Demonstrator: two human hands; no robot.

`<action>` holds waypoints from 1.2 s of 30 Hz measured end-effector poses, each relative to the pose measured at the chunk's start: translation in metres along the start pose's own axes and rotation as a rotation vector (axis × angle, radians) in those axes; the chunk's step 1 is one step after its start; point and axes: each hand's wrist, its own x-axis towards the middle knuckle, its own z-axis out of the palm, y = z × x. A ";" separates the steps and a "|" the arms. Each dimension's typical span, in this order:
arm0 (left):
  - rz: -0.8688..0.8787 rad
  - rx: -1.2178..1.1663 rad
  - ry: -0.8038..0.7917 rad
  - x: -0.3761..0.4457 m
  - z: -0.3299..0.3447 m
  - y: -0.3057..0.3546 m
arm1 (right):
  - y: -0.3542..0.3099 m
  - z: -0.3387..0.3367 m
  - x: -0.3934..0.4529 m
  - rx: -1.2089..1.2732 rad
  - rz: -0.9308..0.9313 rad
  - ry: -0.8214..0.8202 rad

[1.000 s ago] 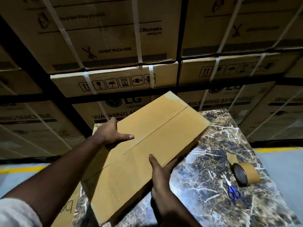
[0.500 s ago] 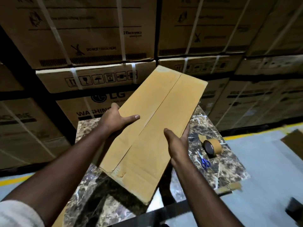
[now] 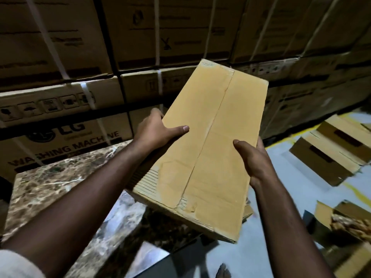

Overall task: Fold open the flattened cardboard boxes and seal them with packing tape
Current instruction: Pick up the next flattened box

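We carry the taped tan cardboard box (image 3: 210, 149) level, clear above the brown marble counter (image 3: 50, 189). Left hand (image 3: 154, 131) grips its left edge, right hand (image 3: 255, 157) its right; thumbs stay on top, keeping the seam flat.

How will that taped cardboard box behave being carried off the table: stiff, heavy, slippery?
The cardboard box probably stays stiff: its flaps are taped shut along the seam. Likely light, since the left hand and right hand hold it aloft by its sides. Smooth tape may be slightly slippery.
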 end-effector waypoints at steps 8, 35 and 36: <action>0.060 0.088 -0.084 0.072 0.123 0.151 | -0.050 -0.140 0.117 -0.019 0.040 0.036; -0.535 -0.164 -0.318 0.212 0.558 0.297 | 0.022 -0.426 0.518 -0.491 0.262 -0.188; -0.595 -0.175 -0.318 0.212 0.582 0.295 | 0.036 -0.433 0.534 -0.547 0.263 -0.206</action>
